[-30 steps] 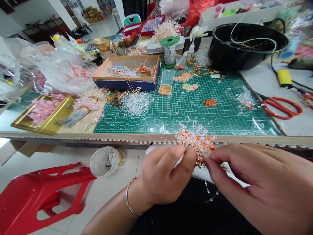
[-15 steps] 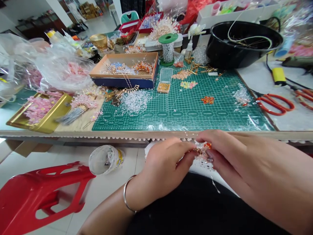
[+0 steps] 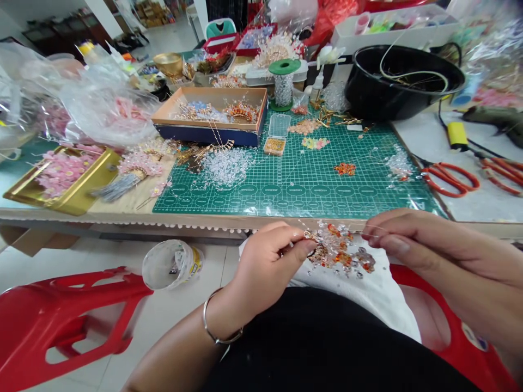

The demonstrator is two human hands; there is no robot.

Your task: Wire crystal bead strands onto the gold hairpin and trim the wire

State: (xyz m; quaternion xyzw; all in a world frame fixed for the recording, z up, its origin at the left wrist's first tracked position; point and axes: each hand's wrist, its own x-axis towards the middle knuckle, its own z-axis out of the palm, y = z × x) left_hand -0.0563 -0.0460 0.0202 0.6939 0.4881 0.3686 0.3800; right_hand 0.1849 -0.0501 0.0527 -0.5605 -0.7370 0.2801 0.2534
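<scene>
My left hand [image 3: 265, 269], a bangle on its wrist, pinches the gold edge of a beaded hair ornament [image 3: 343, 253] with clear and orange beads. The ornament is over my lap, just in front of the table edge. To its right, my right hand [image 3: 433, 247] has thumb and fingers pressed together on a thin wire [image 3: 357, 224] that runs back toward the beads. On the green cutting mat [image 3: 253, 204] beyond lie a small heap of orange beads [image 3: 345, 169], a larger pile of clear beads [image 3: 229, 166] and pastel flower pieces [image 3: 315, 142].
A box of finished ornaments [image 3: 208, 133], a green-ended spool [image 3: 283, 87] and a black basin [image 3: 404, 81] stand at the back. Red-handled scissors [image 3: 449, 179] lie right. Left are a gold tray [image 3: 81, 190], a white bucket [image 3: 171, 267] and a red stool [image 3: 81, 321].
My right hand has moved right, off the ornament, drawing out the wire. The ornament now shows more fully in my left hand. The view has shifted slightly.
</scene>
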